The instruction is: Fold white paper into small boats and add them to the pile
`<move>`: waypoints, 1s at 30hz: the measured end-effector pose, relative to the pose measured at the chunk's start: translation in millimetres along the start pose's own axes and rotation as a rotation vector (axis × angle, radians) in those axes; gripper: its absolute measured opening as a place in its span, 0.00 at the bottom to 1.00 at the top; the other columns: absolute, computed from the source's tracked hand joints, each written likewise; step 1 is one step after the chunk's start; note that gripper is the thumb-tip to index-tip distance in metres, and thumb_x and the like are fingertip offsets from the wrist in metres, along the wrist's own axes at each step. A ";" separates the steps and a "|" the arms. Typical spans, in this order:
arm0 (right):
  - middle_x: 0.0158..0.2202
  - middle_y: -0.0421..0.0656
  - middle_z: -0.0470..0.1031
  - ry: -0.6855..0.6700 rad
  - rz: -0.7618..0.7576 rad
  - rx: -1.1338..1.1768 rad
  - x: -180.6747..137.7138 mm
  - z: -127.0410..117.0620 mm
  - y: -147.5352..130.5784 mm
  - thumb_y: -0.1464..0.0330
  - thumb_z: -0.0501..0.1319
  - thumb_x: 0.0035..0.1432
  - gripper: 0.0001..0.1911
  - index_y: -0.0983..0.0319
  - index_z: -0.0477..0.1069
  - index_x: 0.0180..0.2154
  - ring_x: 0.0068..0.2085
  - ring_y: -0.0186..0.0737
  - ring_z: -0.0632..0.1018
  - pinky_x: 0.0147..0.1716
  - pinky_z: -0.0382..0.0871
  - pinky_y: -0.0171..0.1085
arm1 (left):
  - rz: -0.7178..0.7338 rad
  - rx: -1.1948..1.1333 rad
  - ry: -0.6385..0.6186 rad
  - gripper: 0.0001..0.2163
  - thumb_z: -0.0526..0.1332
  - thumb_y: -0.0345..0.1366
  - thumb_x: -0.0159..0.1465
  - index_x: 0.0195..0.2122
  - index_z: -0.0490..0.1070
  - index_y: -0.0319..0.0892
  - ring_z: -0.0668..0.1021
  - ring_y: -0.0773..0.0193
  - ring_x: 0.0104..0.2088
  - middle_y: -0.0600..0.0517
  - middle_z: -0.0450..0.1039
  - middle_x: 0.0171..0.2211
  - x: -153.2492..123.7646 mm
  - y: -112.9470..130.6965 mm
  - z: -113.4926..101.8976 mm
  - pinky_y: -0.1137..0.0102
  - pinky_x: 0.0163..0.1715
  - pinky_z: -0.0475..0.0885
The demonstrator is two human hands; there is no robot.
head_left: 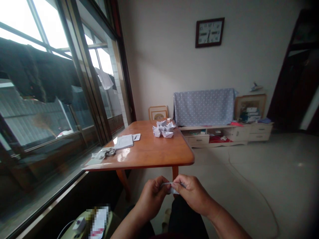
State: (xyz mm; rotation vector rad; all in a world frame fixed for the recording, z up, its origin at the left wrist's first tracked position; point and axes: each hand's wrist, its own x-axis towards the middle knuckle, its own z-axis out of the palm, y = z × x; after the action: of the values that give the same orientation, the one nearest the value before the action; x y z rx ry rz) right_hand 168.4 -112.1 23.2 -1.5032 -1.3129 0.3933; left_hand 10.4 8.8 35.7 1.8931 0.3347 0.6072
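Note:
Above my lap, in front of the table, both hands pinch a small folded piece of white paper. My left hand grips its left side with thumb and fingers. On the other side my right hand holds it, the thumbs almost meeting at the middle. Most of the paper is hidden behind the fingers, so its folded shape cannot be made out. Further off, a cluster of several folded paper boats sits on the wooden table, apart from my hands.
Papers or a booklet and a crumpled grey cloth lie on the table's left side. A green stool with a white plug or adapter stands at lower left. A low cabinet lines the wall; a cable crosses the floor.

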 end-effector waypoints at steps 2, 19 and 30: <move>0.25 0.40 0.76 -0.015 0.039 0.030 -1.2 -0.9 2.4 0.56 0.62 0.64 0.15 0.59 0.76 0.30 0.28 0.38 0.74 0.28 0.61 0.35 | 0.007 0.018 -0.024 0.15 0.62 0.47 0.67 0.31 0.75 0.40 0.74 0.61 0.30 0.49 0.75 0.28 -0.1 2.3 -1.1 0.71 0.32 0.63; 0.21 0.36 0.72 -0.161 0.204 0.239 -2.5 -17.4 13.8 0.52 0.62 0.63 0.18 0.60 0.75 0.33 0.21 0.34 0.71 0.21 0.57 0.32 | -0.119 -0.092 -0.101 0.20 0.63 0.53 0.64 0.31 0.73 0.39 0.61 0.70 0.22 0.58 0.60 0.21 2.4 12.2 -4.7 0.73 0.23 0.54; 0.21 0.37 0.73 -0.139 0.213 0.227 -1.1 -27.7 21.5 0.51 0.60 0.64 0.19 0.60 0.74 0.33 0.23 0.34 0.70 0.23 0.59 0.32 | -0.218 -0.155 -0.083 0.20 0.61 0.54 0.65 0.33 0.71 0.39 0.61 0.70 0.21 0.58 0.62 0.19 6.4 9.2 -9.2 0.73 0.23 0.55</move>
State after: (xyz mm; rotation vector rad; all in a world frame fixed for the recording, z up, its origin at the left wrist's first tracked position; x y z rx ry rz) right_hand 200.8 -123.0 15.6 -1.4460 -1.1732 0.7702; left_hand 10.1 15.5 48.6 1.7001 0.4215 0.3961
